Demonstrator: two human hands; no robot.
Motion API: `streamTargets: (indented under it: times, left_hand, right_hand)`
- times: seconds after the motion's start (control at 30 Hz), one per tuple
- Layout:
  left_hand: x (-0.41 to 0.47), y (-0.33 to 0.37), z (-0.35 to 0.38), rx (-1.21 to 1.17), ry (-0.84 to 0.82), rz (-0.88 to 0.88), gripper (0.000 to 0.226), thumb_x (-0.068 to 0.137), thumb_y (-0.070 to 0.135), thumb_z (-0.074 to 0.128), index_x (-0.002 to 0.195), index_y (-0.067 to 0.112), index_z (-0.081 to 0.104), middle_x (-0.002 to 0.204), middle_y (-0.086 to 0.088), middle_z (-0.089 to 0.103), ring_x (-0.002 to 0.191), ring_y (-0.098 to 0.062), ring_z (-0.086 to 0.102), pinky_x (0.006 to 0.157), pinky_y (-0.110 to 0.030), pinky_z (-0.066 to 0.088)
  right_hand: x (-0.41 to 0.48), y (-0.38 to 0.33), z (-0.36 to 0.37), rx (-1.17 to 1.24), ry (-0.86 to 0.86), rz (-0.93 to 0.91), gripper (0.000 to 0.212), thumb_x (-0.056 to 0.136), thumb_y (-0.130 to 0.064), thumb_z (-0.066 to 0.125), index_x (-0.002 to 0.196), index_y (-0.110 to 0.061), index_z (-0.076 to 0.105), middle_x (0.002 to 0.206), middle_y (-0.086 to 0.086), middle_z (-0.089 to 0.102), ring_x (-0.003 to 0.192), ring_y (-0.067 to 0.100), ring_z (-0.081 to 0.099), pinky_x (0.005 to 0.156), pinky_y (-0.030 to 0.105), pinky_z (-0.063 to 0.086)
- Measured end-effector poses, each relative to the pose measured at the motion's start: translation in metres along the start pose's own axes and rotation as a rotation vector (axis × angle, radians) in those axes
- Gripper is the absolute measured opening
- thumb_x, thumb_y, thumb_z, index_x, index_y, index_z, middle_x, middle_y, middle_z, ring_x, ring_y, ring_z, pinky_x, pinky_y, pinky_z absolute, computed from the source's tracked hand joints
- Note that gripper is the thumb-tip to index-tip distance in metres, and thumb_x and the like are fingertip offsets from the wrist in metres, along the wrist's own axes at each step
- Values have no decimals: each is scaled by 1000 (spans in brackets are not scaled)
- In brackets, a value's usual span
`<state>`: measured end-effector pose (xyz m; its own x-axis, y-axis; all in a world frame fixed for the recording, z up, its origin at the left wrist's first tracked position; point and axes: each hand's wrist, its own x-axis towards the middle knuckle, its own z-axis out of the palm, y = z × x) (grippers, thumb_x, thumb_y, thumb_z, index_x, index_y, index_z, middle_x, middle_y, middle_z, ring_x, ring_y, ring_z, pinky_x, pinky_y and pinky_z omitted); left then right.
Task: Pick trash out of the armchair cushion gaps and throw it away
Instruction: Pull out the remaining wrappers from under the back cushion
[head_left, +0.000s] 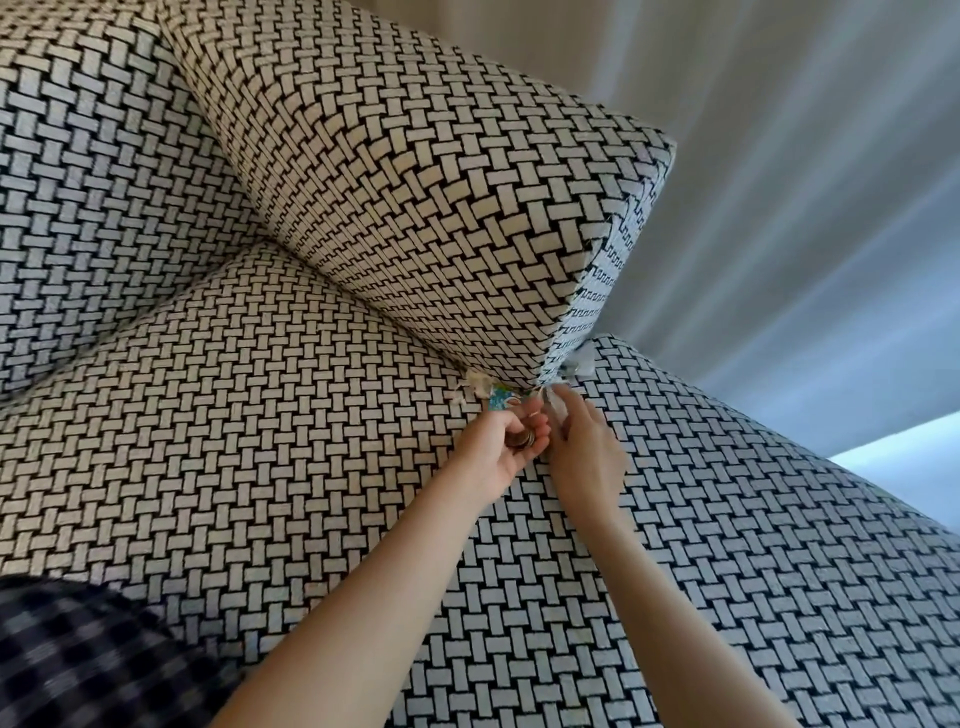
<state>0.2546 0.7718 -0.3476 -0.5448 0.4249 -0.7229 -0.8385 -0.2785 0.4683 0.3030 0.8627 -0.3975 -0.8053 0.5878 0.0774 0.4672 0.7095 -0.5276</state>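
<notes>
An armchair in black-and-white basket-weave fabric fills the view, with its seat cushion (234, 441) and its right armrest (441, 182). Trash sits in the gap between them: a blue-green wrapper (500, 401), pale shreds (478, 387) and a clear plastic scrap (581, 362). My left hand (501, 452) is at the gap, fingers curled round small brownish round pieces (521, 440), possibly coins. My right hand (587, 452) is beside it, fingertips pinching a clear plastic piece (556, 408) at the gap's front end.
The backrest cushion (78, 208) stands at the left. A rounded front part of the chair (753, 545) lies under my right forearm. Pale curtains (805, 182) hang beyond the armrest. A checked garment (67, 660) shows at the bottom left.
</notes>
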Motion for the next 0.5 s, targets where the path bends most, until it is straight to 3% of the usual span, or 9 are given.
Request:
streamTargets:
  times: [0.17, 0.27, 0.37, 0.5]
  left_hand:
    - [2, 1, -4, -51, -14, -4, 33, 91, -6, 28, 89, 1, 60, 83, -12, 62, 74, -17, 59, 55, -20, 56]
    - [2, 1, -3, -20, 12, -10, 31, 91, -6, 30, 85, 0, 60, 74, -11, 66, 71, -18, 60, 56, -20, 55]
    - [1, 3, -9, -7, -2, -26, 29, 91, -3, 33, 82, -1, 61, 61, -9, 69, 69, -19, 61, 55, -22, 56]
    - [3, 9, -9, 9, 26, -9, 27, 92, 5, 38, 78, 3, 60, 67, -6, 66, 65, -15, 58, 50, -23, 55]
  right_hand:
    - [0, -1, 5, 50, 118, -21, 24, 97, -28, 42, 111, -21, 59, 103, -3, 63, 73, 17, 58, 56, 26, 38]
    - [1, -1, 7, 325, 295, 31, 21, 95, -23, 48, 103, -13, 64, 94, -3, 65, 72, 10, 56, 55, 15, 38]
    - [-4, 0, 10, 440, 400, -209, 16, 92, -16, 48, 96, -12, 63, 84, 2, 56, 70, 2, 47, 57, 11, 40]
    - [-5, 1, 12, 407, 300, -434, 16, 87, -16, 48, 95, -17, 61, 86, -1, 45, 73, -2, 41, 58, 10, 39]
